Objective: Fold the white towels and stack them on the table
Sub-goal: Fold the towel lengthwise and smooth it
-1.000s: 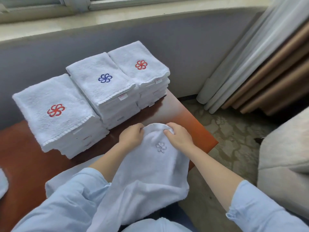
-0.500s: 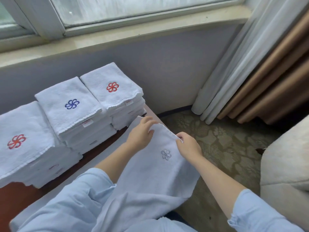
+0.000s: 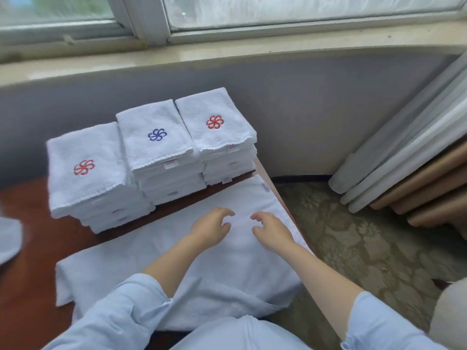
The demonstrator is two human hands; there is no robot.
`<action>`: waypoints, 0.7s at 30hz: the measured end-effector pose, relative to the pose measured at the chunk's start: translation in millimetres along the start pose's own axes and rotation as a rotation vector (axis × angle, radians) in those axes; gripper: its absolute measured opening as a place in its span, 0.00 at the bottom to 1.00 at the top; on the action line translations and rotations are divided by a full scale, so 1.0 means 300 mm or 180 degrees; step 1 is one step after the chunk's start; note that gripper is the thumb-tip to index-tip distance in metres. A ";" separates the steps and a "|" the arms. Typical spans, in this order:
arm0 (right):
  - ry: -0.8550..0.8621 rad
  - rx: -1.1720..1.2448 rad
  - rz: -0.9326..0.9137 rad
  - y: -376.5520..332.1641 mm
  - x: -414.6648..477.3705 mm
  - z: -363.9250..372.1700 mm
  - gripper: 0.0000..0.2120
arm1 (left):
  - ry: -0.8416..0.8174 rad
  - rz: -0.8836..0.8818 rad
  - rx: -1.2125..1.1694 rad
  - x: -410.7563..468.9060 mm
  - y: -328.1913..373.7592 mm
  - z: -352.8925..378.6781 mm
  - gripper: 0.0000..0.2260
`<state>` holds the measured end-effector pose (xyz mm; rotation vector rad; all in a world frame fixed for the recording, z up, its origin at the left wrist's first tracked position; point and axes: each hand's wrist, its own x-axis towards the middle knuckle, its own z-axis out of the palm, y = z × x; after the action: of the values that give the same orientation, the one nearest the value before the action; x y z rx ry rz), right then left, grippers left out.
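A white towel (image 3: 161, 251) lay spread flat along the near edge of the tabletop (image 3: 30, 256), reaching its right edge, with a small label (image 3: 265, 187) at the towel's far right corner and its near part drooping off the near edge towards the person's lap. Both hands were above the right half of this towel, palms down and near each other. The left hand (image 3: 209, 229) had loosely bent fingers and gripped nothing; the right hand (image 3: 274, 232) was equally relaxed and unclenched, also holding nothing. Whether the fingertips touched the cloth could not be told. Behind the towel, three stacks of folded white towels stood side by side towards the far right corner of the tabletop: a left stack (image 3: 98, 190) topped with a red emblem, a middle stack (image 3: 161, 155) with a blue one, and a right stack (image 3: 227, 140) with a red one. The stacks touched one another. A bit of pale cloth (image 3: 8, 238) showed at the left edge.
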<state>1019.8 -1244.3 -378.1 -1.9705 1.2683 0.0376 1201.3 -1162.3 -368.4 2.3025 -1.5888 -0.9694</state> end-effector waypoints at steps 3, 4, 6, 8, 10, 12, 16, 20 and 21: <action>-0.0239 -0.0115 -0.0263 -0.094 0.006 0.068 0.18 | 0.0240 -0.0256 -0.0159 -0.100 -0.112 -0.013 0.15; -0.0330 -0.0140 -0.0365 -0.130 0.006 0.092 0.18 | 0.0330 -0.0350 -0.0205 -0.135 -0.151 -0.018 0.15; -0.0493 -0.0213 -0.0567 -0.204 0.000 0.144 0.19 | 0.0512 -0.0531 -0.0308 -0.209 -0.231 -0.031 0.15; -0.0614 -0.0270 -0.0736 -0.279 -0.012 0.203 0.19 | 0.0696 -0.0705 -0.0409 -0.288 -0.314 -0.048 0.14; -0.0730 -0.0294 -0.0880 -0.355 -0.028 0.269 0.19 | 0.0861 -0.0862 -0.0519 -0.371 -0.400 -0.068 0.14; -0.0851 -0.0328 -0.1015 -0.433 -0.052 0.341 0.19 | 0.1006 -0.0989 -0.0603 -0.455 -0.490 -0.087 0.14; -0.0978 -0.0295 -0.1164 -0.585 -0.109 0.499 0.18 | 0.1219 -0.1186 -0.0710 -0.600 -0.668 -0.127 0.15; -0.1008 -0.0145 -0.1166 -0.732 -0.186 0.655 0.17 | 0.1181 -0.1185 -0.0609 -0.722 -0.842 -0.184 0.15; -0.1002 -0.0103 -0.1154 -0.764 -0.209 0.693 0.16 | 0.1184 -0.1156 -0.0593 -0.748 -0.884 -0.196 0.14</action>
<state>1243.8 -1022.5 -362.8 -2.0958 0.7046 0.1818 1392.1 -866.4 -360.8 2.4980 -0.9202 -0.6628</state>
